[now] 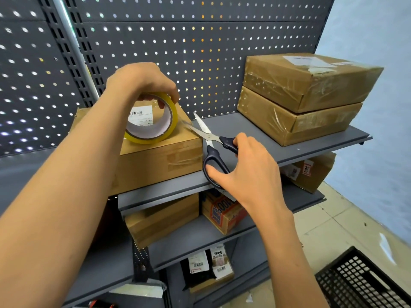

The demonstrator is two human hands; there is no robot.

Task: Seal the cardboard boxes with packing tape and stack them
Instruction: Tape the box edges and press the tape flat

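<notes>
Left hand (142,80) grips tape roll (151,118) (label's print unreadable).

Head view, close, down onto shelf (255,127)

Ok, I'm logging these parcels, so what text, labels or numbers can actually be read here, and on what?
"000", large digits, partly hidden: printed carton on the lower shelf.
Barcode and small print, too blurred to read: white label on the box under the tape roll.
White label on the top stacked box: blurred.
Stickers on the bottom-shelf parcels: characters too small to read.
</notes>
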